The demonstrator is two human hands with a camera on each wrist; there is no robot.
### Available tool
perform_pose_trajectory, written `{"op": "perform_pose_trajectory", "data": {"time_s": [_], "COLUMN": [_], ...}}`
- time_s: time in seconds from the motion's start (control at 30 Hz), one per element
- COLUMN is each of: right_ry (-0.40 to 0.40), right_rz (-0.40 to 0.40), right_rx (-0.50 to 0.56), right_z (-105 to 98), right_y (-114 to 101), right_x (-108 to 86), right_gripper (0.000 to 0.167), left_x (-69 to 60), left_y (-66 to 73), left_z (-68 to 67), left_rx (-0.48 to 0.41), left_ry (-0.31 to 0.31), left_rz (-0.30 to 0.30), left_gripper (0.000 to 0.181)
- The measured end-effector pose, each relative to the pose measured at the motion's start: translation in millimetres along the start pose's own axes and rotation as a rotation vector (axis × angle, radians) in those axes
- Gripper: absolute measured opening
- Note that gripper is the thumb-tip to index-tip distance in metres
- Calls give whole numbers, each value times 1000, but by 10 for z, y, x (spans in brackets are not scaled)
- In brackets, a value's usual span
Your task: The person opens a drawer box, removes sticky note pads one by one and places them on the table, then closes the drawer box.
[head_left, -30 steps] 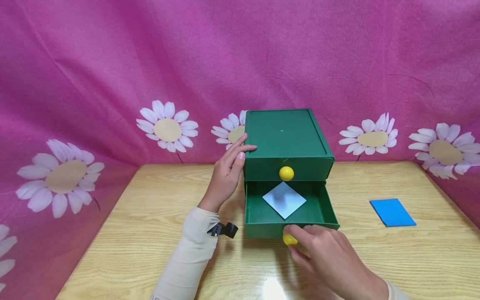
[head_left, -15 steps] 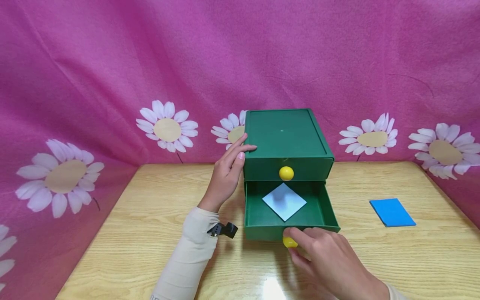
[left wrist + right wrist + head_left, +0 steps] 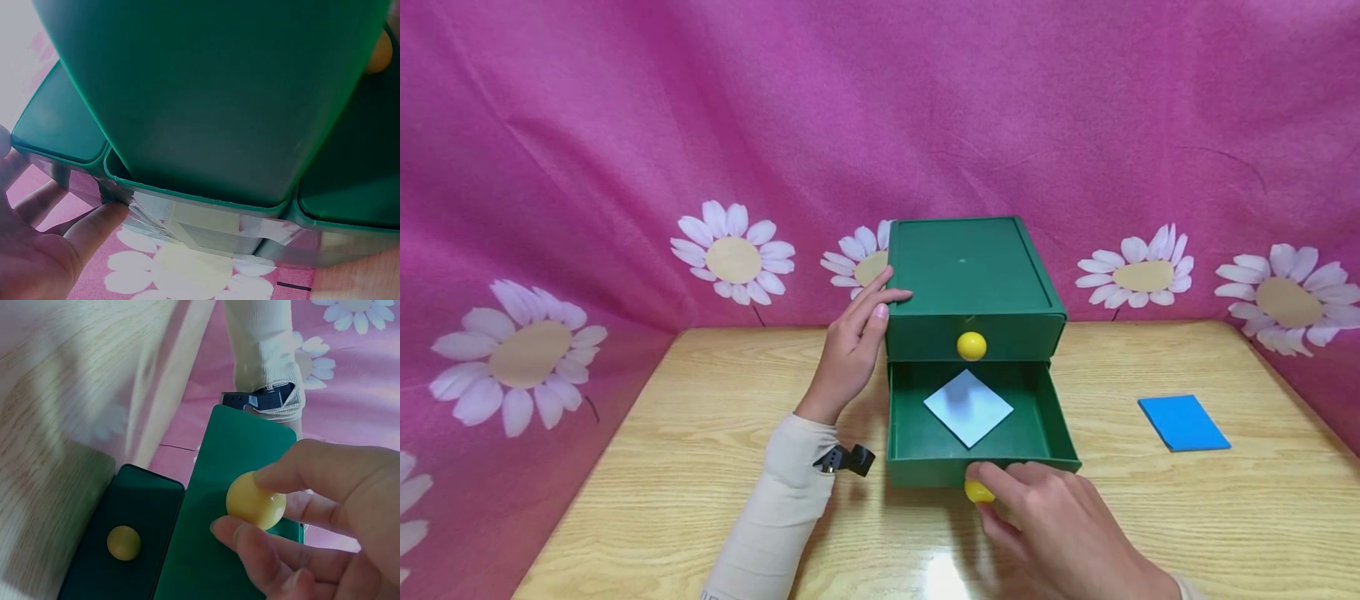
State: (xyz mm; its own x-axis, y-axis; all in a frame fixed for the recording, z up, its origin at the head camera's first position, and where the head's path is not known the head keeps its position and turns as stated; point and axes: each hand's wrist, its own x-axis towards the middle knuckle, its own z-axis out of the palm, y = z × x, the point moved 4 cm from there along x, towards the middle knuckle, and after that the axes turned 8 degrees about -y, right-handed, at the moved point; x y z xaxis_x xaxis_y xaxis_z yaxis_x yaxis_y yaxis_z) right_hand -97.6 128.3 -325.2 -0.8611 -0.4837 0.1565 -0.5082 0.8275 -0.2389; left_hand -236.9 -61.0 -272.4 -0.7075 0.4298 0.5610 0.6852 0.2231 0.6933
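A green drawer cabinet (image 3: 966, 262) stands on the table, and its middle drawer (image 3: 1033, 408) is pulled out toward me. Inside that drawer lies a pale blue square (image 3: 968, 408), turned cornerwise. My right hand (image 3: 1060, 521) pinches the drawer's yellow knob (image 3: 980, 492) between thumb and fingers, as the right wrist view also shows. My left hand (image 3: 850, 350) rests against the cabinet's left side, its fingertips on the top edge. In the left wrist view the left fingers (image 3: 97, 231) lie along the cabinet's side, and the extended drawer (image 3: 212, 106) juts out large.
Above the pulled drawer, the top drawer with its yellow knob (image 3: 972, 346) is closed. A lower drawer (image 3: 147, 494) with another knob (image 3: 124, 542) is closed too. A blue square (image 3: 1184, 422) lies on the wooden table (image 3: 685, 450) at right. Flowered pink cloth (image 3: 820, 125) hangs behind.
The middle drawer has slid slightly farther out toward me, with my right hand on its knob. The pale blue square has come along with it. My left hand has stayed in place.
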Motion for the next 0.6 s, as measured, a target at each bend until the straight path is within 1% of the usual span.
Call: {"op": "perform_pose_trajectory", "data": {"time_s": [0.27, 0.5, 0.6], "right_ry": [1, -20, -10], "right_rz": [-12, -10, -21], "right_rx": [12, 35, 33], "right_z": [3, 9, 10], "right_y": [-15, -17, -23], "right_x": [-22, -39, -52], "right_gripper": [33, 35, 34], "left_x": [-3, 1, 1], "left_y": [-9, 2, -2], "left_z": [1, -1, 0], "left_rx": [-7, -3, -4], "left_ry": [0, 3, 2], "left_rz": [-1, 7, 3], "left_gripper": [33, 33, 33]}}
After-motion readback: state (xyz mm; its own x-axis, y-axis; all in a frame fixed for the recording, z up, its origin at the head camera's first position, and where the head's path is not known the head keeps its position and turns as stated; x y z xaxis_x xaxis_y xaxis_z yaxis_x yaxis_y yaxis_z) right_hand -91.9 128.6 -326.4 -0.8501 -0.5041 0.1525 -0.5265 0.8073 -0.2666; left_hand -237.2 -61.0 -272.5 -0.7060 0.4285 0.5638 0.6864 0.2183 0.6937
